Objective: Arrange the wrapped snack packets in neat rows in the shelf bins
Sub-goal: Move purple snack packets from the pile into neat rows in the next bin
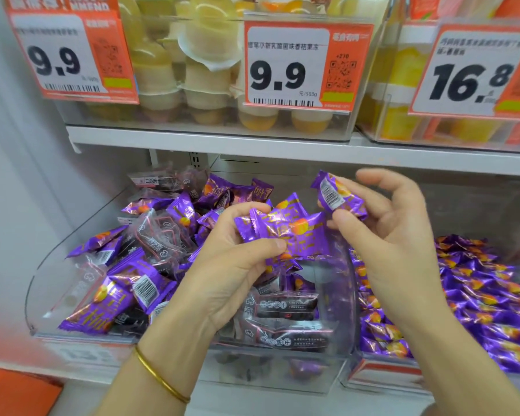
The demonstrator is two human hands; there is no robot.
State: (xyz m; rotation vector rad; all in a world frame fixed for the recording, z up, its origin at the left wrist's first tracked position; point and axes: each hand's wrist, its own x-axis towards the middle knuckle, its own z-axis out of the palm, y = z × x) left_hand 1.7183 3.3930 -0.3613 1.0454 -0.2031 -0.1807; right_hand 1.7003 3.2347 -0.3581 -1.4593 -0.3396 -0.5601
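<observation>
Head view: a shiny purple packet [338, 195] with an orange spot and a barcode sits at one o'clock from centre, pinched between the thumb and fingers of the right hand [394, 229]. At its seven o'clock, the left hand [231, 265] grips a bunch of packets [285, 232] above the clear bin [42, 280].

Left price tag [57, 60], orange and white, reads "9.9" in large black digits above a barcode; its smaller print is blurred. Middle price tag [294, 66] reads "9.9" and "元/500g", with a line of Chinese characters on top, a QR code at the right and a barcode below; right price tag [475, 70] reads "16.8" under two lines of Chinese characters; a purple packet [336, 196] shows a white barcode patch, digits too small to read.
</observation>
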